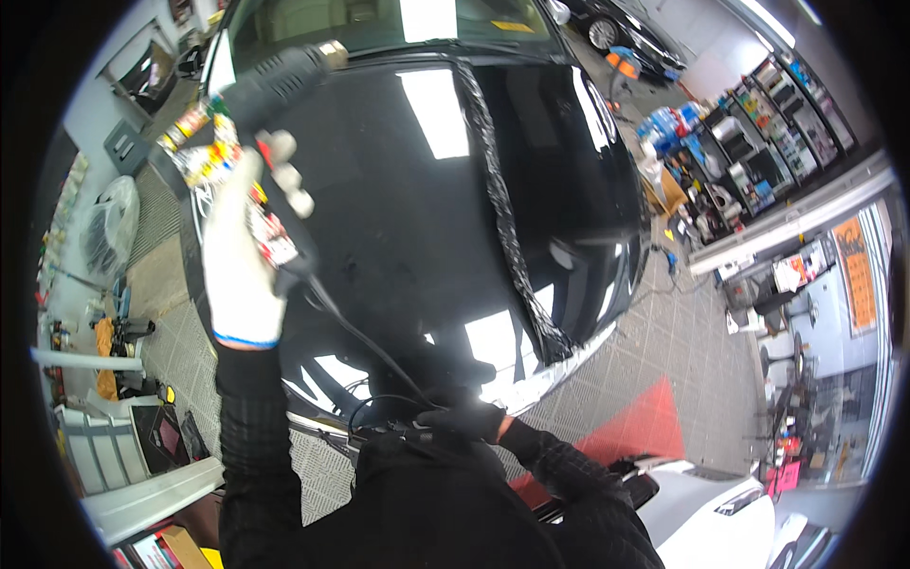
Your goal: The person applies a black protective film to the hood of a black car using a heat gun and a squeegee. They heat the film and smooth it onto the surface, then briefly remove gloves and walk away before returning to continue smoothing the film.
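Observation:
My left hand [233, 251], in a white knitted glove with a blue cuff edge, is closed around the sticker-covered handle of a black heat gun [277, 87]. The gun's metal nozzle points up and right over the glossy black car hood [379, 209]. From the handle a dark cord [360, 337] runs down toward my right hand [464, 419]. That hand wears a black glove and is low by the hood's front edge, beside the cord; its fingers blend into the dark background. A crumpled, rolled strip of black film [502, 204] lies lengthwise on the hood, right of the gun.
The windshield [379, 27] borders the hood's far end. Shelves with bottles and tools [758, 142] stand to the right. A white car [711, 517] is close behind on the lower right, near a red triangle on the tiled floor [701, 408]. Grey bins [100, 446] are at left.

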### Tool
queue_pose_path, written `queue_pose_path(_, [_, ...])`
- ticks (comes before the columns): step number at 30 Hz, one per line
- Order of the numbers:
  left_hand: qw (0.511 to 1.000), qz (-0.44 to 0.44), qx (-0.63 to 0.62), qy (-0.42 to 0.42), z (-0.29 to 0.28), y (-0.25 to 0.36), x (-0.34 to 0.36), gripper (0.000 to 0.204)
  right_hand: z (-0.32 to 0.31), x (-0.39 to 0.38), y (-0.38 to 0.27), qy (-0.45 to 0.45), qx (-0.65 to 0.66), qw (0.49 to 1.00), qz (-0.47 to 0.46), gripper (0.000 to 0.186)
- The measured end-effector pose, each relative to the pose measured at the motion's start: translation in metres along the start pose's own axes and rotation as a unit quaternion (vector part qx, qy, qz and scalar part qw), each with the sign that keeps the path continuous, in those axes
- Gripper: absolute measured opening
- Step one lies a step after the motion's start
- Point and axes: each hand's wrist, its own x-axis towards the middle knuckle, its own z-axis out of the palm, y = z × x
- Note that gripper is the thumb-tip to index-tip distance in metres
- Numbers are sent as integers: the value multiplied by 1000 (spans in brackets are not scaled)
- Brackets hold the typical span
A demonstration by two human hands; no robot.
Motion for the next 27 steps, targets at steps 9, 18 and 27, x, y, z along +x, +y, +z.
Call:
queue_pose_path(9, [982,42,4,-181,-12,49,71,55,25,0,43,-100,-316,931,154,43])
queue_pose_path(18, [973,87,125,-172,-64,79,89,53,86,52,35,-38,171,978,111,35])
queue_pose_path(27, [972,-21,38,-229,-88,74,92,48,159,161,-33,-273,292,917,-19,37])
